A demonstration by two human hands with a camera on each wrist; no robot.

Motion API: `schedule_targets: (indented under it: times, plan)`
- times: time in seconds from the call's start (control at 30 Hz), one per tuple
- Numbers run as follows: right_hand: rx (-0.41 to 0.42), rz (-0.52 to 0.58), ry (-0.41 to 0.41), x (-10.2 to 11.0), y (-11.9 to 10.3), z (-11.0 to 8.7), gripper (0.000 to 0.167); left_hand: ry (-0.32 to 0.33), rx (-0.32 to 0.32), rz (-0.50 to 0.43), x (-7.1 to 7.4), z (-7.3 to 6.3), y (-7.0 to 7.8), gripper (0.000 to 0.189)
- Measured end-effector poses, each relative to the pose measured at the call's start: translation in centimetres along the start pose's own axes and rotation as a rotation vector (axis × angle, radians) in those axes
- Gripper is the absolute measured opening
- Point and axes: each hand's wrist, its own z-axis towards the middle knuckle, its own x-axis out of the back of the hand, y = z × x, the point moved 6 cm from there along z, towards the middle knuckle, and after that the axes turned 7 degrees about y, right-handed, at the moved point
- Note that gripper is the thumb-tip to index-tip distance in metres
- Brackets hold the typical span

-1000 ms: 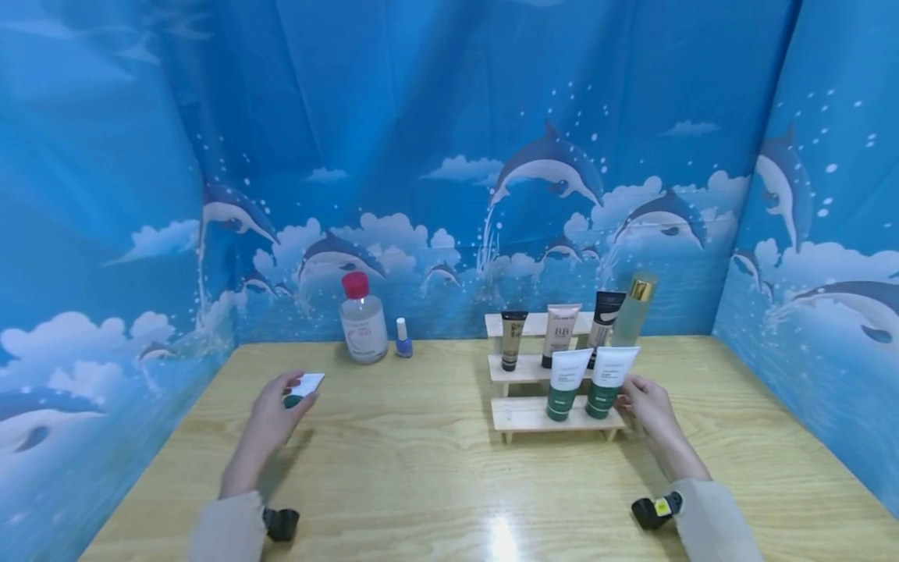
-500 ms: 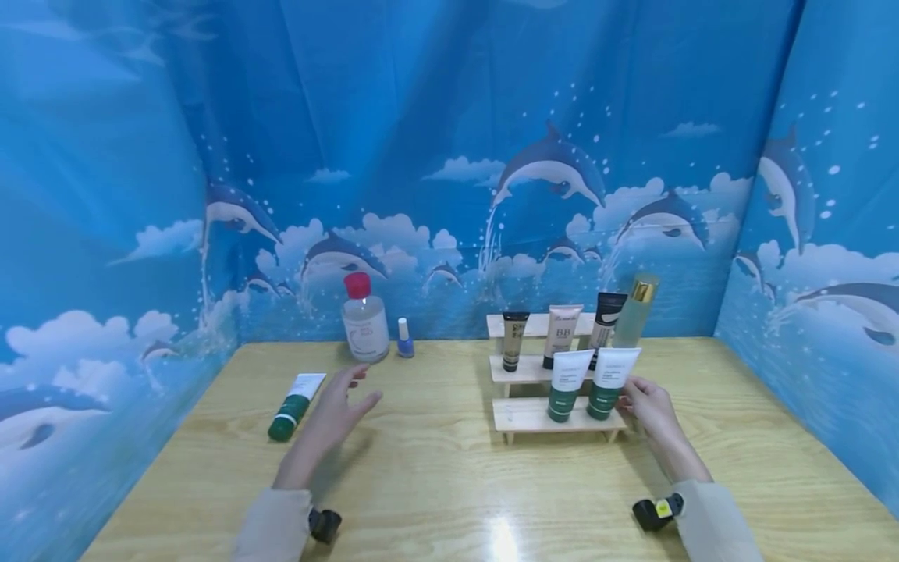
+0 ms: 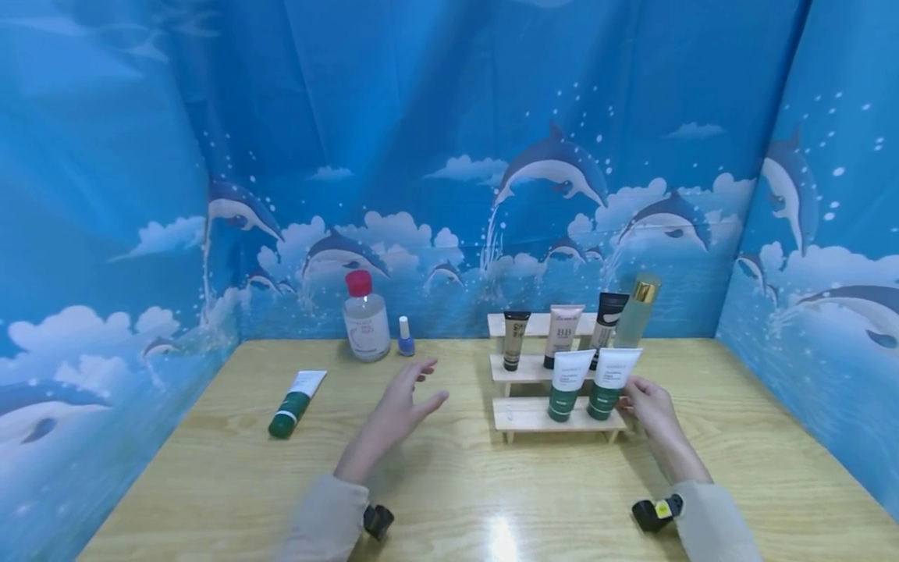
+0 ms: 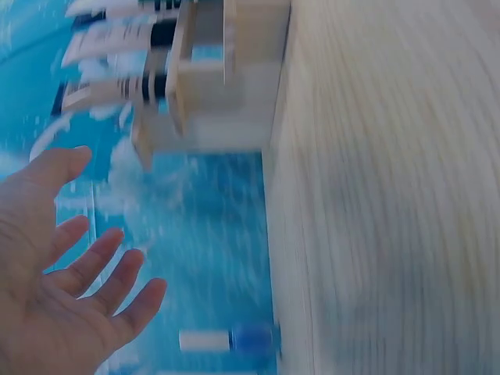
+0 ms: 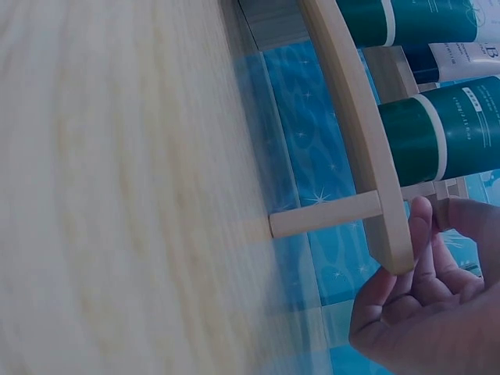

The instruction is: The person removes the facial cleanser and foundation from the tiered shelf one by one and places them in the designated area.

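My left hand (image 3: 395,407) is over the middle of the table with fingers spread and nothing in it. In the left wrist view its thumb and fingers stand apart, toward a small wooden stepped rack (image 4: 211,109). My right hand (image 3: 649,404) holds the right end of the rack's lowest step (image 3: 523,417), thumb and fingers at the wood in the right wrist view. Two green-and-white tubes (image 3: 567,386) stand cap down on that step. Behind them are a gold tube (image 3: 515,339), a pink BB cream tube (image 3: 562,332) and a black-topped tube (image 3: 609,316).
A green-and-white tube (image 3: 296,404) lies on the table at left. At the back stand a clear red-capped bottle (image 3: 367,328) and blue nail polish (image 3: 406,339). A gold-capped bottle (image 3: 635,316) rises behind the rack. A dolphin-print curtain (image 3: 421,156) encloses the table.
My left hand has let go of the green-and-white tube, leaving it lying on the table, and has moved right toward the rack with fingers spread. My right hand stays at the rack.
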Motion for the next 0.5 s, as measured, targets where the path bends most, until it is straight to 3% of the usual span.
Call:
schedule_targets:
  times: [0.17,0.5]
  plan:
    - [0.006,0.015,0.003,0.1,0.0,-0.1,0.046,-0.093,-0.056,-0.011,-2.8,-0.1,2.0,0.058]
    - [0.044,0.012,0.035,0.4,-0.3,0.0,0.049,-0.220,-0.086,-0.007,-7.3,0.0,4.9,0.060]
